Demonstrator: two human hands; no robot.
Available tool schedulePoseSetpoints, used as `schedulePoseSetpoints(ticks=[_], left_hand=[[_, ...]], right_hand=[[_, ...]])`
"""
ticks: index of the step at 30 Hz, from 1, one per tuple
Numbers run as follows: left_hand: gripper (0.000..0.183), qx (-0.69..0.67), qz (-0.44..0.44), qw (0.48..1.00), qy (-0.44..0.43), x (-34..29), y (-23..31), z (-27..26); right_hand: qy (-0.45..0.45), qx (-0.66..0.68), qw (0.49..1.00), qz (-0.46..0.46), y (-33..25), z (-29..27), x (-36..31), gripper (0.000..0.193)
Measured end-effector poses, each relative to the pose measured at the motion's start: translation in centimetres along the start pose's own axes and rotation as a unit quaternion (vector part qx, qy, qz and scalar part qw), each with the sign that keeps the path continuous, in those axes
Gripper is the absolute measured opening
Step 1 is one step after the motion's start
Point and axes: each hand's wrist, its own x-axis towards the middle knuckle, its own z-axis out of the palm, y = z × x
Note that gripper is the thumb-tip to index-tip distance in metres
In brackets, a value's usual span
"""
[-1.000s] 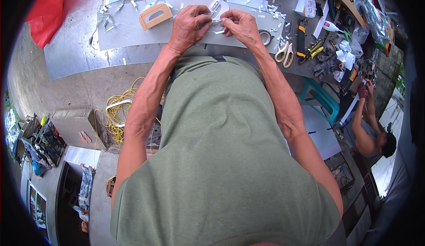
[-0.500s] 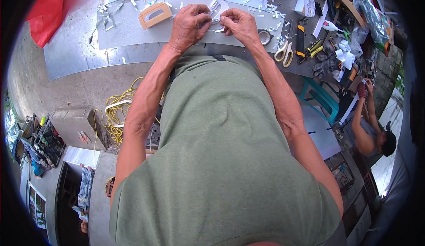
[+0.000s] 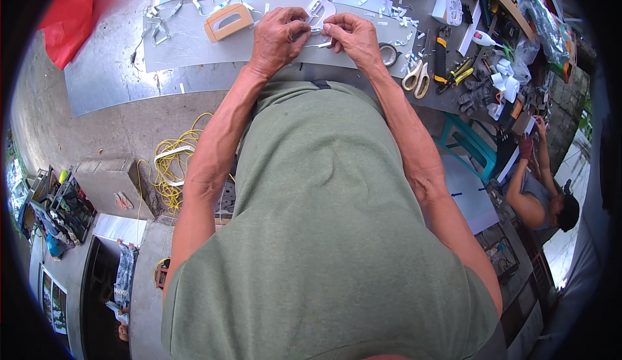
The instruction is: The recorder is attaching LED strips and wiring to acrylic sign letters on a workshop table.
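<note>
Over the grey sheet [image 3: 194, 52] on the table, my left hand [image 3: 278, 39] and my right hand [image 3: 355, 38] work close together, fingertips pinched. Between them runs a thin wire with small white light modules [image 3: 324, 45], which both hands seem to hold; the exact grip is partly hidden by the fingers. Just beyond the fingertips lies a white rounded piece with an opening [image 3: 326, 10]. Left of my left hand stands a hollow letter-like block [image 3: 228, 22] with tan sides. More wired white modules [image 3: 159, 33] lie scattered at the sheet's far left.
Black tape [image 3: 389, 54], scissors [image 3: 416, 78], a yellow-black cutter [image 3: 441, 56] and pliers [image 3: 457, 75] lie to the right, near a white bottle [image 3: 483, 38]. A teal stool [image 3: 470, 143] stands below. Another person [image 3: 538, 195] works at far right. Yellow cable [image 3: 170, 166] coils on the floor.
My hands stay almost in place, with only slight finger movement at the wire. The other person's gloved hand at far right has moved a little lower.
</note>
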Motion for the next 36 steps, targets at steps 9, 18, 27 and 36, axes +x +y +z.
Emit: schedulePoseSetpoints(ticks=[9,18,27,36], left_hand=[[0.013,-0.003,-0.001,1.000,-0.001,-0.2,-0.1,0.0],[0.020,-0.036,0.001,0.999,-0.028,0.1,-0.7,-0.6],[0.029,-0.068,0.002,0.997,-0.042,0.2,-1.0,-1.0],[0.017,-0.046,0.019,0.998,-0.028,0.4,-0.7,-0.7]], right_hand=[[0.023,-0.145,0.989,-0.017,-1.0,0.5,-0.9,0.019],[0.056,-0.255,0.965,-0.023,-0.5,1.0,0.3,0.023],[0.063,-0.273,0.960,-0.006,-0.5,1.0,0.5,0.026],[0.060,-0.271,0.961,-0.003,-0.2,0.9,0.5,0.026]])
